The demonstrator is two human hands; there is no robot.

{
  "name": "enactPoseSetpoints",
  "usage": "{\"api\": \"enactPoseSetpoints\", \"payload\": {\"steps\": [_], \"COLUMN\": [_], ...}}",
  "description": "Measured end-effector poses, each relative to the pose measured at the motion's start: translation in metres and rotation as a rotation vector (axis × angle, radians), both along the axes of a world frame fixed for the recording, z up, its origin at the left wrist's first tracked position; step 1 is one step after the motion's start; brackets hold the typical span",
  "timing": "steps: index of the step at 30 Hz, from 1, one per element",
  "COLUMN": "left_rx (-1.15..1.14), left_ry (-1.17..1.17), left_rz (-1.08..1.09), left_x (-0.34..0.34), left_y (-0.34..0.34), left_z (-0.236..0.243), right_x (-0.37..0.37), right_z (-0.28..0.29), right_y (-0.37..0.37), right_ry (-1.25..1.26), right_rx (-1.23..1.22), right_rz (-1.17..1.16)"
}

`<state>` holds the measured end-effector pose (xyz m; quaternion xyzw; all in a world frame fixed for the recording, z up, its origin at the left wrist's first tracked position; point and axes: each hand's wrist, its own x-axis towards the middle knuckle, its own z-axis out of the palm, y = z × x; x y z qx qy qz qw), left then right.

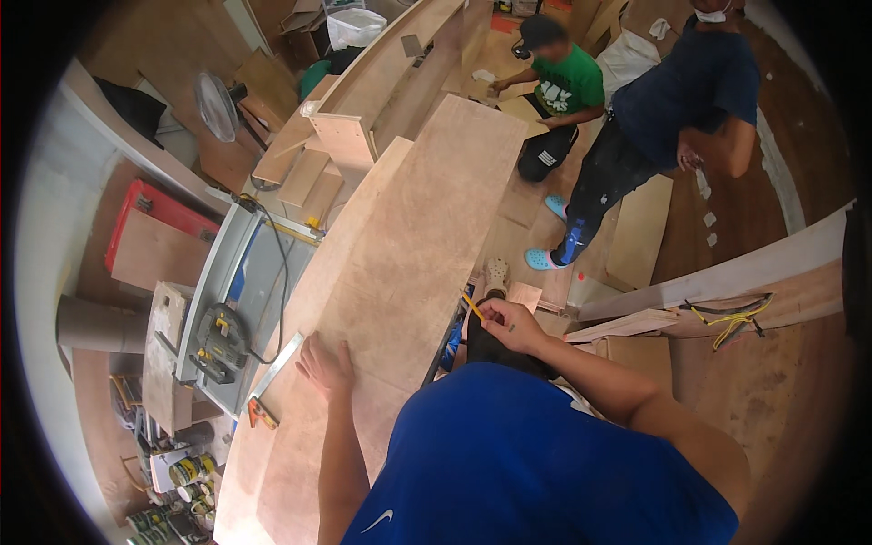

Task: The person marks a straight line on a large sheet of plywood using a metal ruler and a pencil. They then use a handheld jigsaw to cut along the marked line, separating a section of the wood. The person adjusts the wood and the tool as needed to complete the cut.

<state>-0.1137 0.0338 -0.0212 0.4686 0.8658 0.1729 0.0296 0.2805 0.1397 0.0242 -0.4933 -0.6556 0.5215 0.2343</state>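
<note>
Plywood panel (391, 282) has a square (277, 369) already placed at left but no discernible line yet, left hand (325, 365) spread flat, right hand (510, 325) pinching a pencil (471, 304).

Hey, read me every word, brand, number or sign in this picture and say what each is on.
I won't copy wording or brands, but here's where markings stand.
Green short-sleeved T-shirt on a co-worker: white lettering, wording withheld.
Black cloth trousers on that co-worker: white print, too small to read.
Blue cloth shirt: white curved logo, wordless.
Yellow round cans: labels too small.
Orange-handled metal square: any markings too small.
</note>
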Motion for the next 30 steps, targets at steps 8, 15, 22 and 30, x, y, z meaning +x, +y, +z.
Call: {"api": "enactPoseSetpoints", "payload": {"steps": [8, 15, 22, 30], "left_rx": [-0.001, -0.002, 0.000, 0.002], "left_ry": [-0.012, 0.000, 0.012, -0.013], "left_rz": [0.002, 0.005, 0.004, 0.034], "left_x": [-0.001, 0.000, 0.003, -0.007], "left_y": [-0.001, -0.001, 0.000, -0.007], "left_z": [0.003, 0.003, 0.001, -0.009], "right_x": [0.008, 0.012, 0.022, 0.020], "right_z": [-0.011, 0.000, -0.015, -0.016], "right_y": [0.003, 0.015, 0.012, 0.012], "right_ry": [-0.084, -0.148, -0.198, -0.268], "right_rx": [0.078, 0.064, 0.105, 0.135], "right_rz": [0.093, 0.137, 0.187, 0.213]}}
